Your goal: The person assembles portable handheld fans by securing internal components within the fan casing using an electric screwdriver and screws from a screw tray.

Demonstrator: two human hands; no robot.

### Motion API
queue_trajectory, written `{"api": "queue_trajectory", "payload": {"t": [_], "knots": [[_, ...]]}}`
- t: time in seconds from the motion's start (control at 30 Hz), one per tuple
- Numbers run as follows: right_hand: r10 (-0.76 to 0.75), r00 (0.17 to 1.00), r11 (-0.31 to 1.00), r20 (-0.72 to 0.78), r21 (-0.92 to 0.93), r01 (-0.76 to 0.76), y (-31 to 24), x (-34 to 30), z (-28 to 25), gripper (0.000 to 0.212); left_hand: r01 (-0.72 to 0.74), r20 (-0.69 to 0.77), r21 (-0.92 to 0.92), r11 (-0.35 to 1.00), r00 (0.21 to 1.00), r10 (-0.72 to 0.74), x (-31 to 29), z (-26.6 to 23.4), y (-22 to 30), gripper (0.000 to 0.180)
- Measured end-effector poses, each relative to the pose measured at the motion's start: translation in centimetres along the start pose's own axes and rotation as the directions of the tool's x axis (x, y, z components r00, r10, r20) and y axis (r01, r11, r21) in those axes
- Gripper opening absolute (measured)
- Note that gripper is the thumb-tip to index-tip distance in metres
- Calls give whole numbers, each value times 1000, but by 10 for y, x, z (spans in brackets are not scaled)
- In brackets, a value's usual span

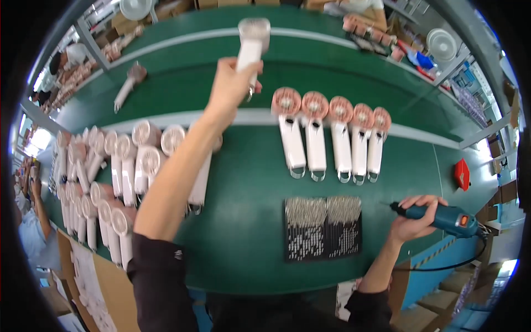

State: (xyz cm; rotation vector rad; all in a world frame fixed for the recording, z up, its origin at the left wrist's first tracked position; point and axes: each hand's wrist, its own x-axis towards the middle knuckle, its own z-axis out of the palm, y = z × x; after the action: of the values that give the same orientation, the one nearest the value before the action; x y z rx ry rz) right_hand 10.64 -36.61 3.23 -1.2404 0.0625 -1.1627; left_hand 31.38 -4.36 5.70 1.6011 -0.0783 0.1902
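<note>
My left hand (231,88) is stretched far forward, its fingers wrapped round the white handle of a handheld fan (250,51). The fan's round head points away from me, above the far green surface. At the right, my right hand (418,217) grips a teal electric screwdriver (451,218) whose tip points left. Left of that tip lies a black screw tray (323,243) with many small metal screws in rows. Beyond the tray, several handheld fans (342,141) with pink heads and white handles lie side by side, their wire loops toward me.
Many more handheld fans (124,160) crowd the left of the green table (249,232). One single fan (130,84) lies on the far surface at left. A red tray (462,174) sits at the right edge. The screwdriver's black cable (442,269) loops down. A person (36,221) is at far left.
</note>
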Motion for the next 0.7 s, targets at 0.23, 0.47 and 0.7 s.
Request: {"api": "queue_trajectory", "payload": {"t": [0.23, 0.47, 0.7], "knots": [[97, 960, 986, 264, 108, -129, -48, -50, 37, 22, 282, 257, -513, 811, 952, -169, -178, -29, 21, 47], [180, 772, 959, 610, 65, -275, -63, -110, 66, 34, 590, 394, -387, 709, 801, -451, -241, -26, -31, 43], [225, 785, 959, 577, 10, -282, -48, -129, 74, 30, 626, 423, -422, 655, 776, -469, -245, -22, -36, 46]]}}
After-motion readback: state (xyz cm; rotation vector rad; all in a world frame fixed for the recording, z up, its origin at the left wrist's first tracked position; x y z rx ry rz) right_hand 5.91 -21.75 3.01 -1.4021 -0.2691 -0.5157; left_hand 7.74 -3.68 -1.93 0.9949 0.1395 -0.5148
